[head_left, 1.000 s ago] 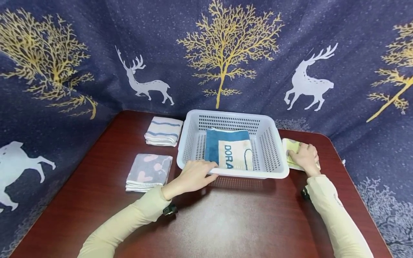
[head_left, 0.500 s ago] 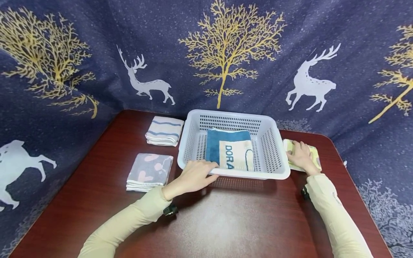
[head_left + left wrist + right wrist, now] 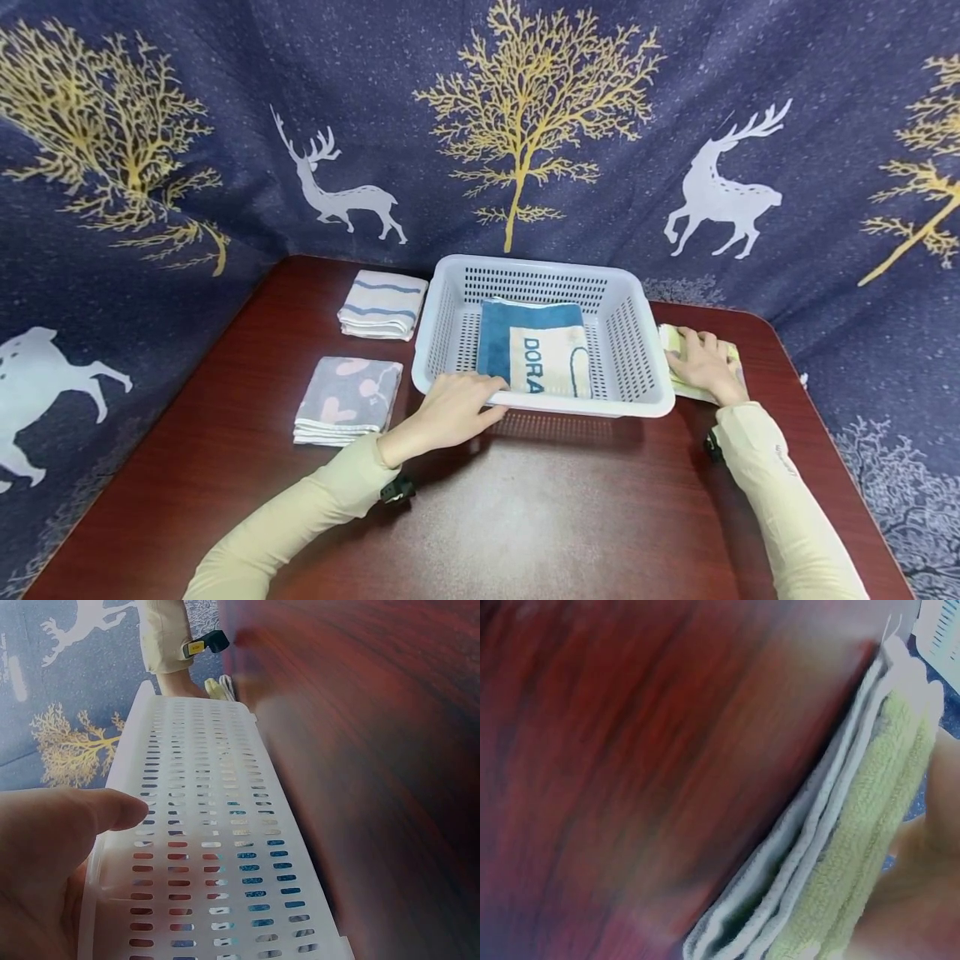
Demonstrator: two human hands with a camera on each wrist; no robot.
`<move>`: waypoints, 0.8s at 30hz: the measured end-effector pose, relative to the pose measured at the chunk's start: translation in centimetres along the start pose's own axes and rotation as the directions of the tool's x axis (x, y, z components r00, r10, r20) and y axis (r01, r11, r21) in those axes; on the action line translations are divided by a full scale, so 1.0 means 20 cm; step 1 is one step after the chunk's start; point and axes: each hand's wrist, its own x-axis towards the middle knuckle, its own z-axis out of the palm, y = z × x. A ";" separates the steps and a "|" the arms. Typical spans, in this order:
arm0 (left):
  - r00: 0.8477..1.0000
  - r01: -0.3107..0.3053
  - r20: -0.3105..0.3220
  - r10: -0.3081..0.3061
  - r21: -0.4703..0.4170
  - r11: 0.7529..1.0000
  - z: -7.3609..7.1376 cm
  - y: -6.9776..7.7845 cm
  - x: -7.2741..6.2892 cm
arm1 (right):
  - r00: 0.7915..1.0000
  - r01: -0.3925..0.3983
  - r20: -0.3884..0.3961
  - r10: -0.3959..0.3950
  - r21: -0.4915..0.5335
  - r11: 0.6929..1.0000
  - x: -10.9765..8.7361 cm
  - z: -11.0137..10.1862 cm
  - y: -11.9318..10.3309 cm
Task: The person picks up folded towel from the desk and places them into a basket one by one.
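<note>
My left hand [image 3: 454, 407] grips the near rim of a white plastic basket [image 3: 592, 406]. In the left wrist view its thumb lies on the outside of the slotted wall and the fingers are inside. A folded blue and cream towel [image 3: 551, 358] with lettering lies in the basket. Right of the basket, my right hand [image 3: 705, 367] rests on top of a folded yellow towel [image 3: 862, 802], fingers spread loosely over it. The right wrist view shows this towel's layered, pale-edged folds lying at the table, with the hand above them.
Left of the basket lie a folded white towel with blue stripes [image 3: 382, 304] and, nearer, a folded grey towel with pink shapes [image 3: 348, 400]. The dark red wooden table [image 3: 510, 508] ends at the back against a blue curtain [image 3: 465, 208] printed with deer and trees.
The right hand has shifted slightly over the yellow towel, its fingers now less bunched toward the towel's right side. The left hand and the basket stay in place.
</note>
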 end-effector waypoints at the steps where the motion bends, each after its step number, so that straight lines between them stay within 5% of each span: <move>1: 1.000 0.000 -0.003 0.000 0.001 1.000 0.00 0.00 0.00 | 1.000 -0.002 -0.002 0.002 0.000 1.000 0.00 0.00 0.00; 24: 1.000 -0.010 -0.026 0.010 0.021 1.000 0.00 0.00 -0.01 | 1.000 -0.002 0.023 0.004 -0.067 0.998 -0.03 0.00 0.01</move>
